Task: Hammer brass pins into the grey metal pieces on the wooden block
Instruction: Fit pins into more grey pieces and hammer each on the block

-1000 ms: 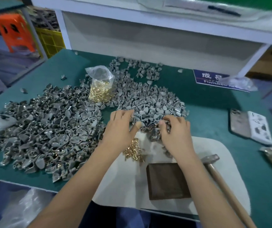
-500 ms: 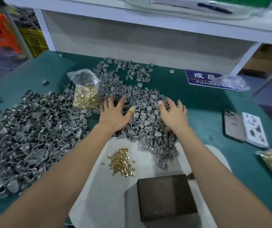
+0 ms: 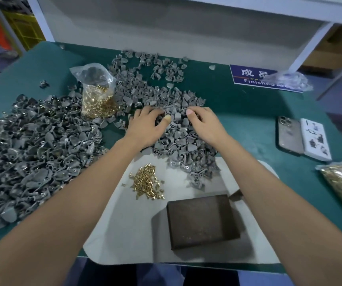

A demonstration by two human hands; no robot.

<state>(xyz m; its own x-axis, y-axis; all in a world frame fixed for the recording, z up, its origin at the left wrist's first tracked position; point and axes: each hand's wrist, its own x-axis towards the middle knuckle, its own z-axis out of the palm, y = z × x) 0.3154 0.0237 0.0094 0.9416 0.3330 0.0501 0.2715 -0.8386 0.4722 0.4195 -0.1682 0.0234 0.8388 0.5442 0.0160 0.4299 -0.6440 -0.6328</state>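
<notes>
Head view: both hands are reaching into the middle heap of grey metal pieces (image 3: 178, 129), which is lying on the green table (image 3: 248, 112) just beyond the white mat (image 3: 124, 223).
Left hand: the left hand (image 3: 145, 126) is lying over the heap with fingers curling down into the pieces; whether it is pinching one I cannot tell.
Right hand: the right hand (image 3: 205, 124) is doing the same on the heap's right side, fingers bent among the pieces, grip likewise unclear.
Wooden block: the wooden block (image 3: 202, 220) is sitting bare on the mat, near the person, well apart from both hands.
Brass pins: loose brass pins (image 3: 147, 182) are lying on the mat, between the block and the heap.
Step in hand: probably picking pieces to carry to the block.
Doing it well: lifting a single piece cleanly, socket side up, is likely better than dragging a clump onto the mat and scattering the pins.
Surroundings: a larger grey pile (image 3: 31, 151) is spreading at left, beside a bag of pins (image 3: 97, 93); two phones (image 3: 302, 137) are resting at right.
</notes>
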